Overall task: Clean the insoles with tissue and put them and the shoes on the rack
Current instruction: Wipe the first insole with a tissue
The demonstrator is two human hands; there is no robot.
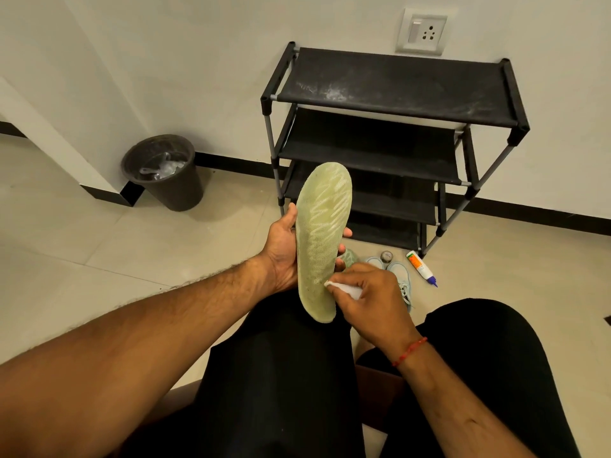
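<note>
Left hand point(283, 247) is gripping the pale green mesh-faced foam insole point(322, 233) at mid-length, upright over the lap. Right hand point(372, 300) is pinching a white tissue wad point(347, 289) against its heel end. The insole is prob. light & bendy, so the mid-length grip is suiting it. Light blue shoes point(401, 276) on the floor are lying half hidden behind the hands; 2nd insole can't be made out.

Left hand point(281, 249) gripping insole point(322, 226), right hand point(373, 300) pinching tissue point(347, 289), forearms outstretched
</note>
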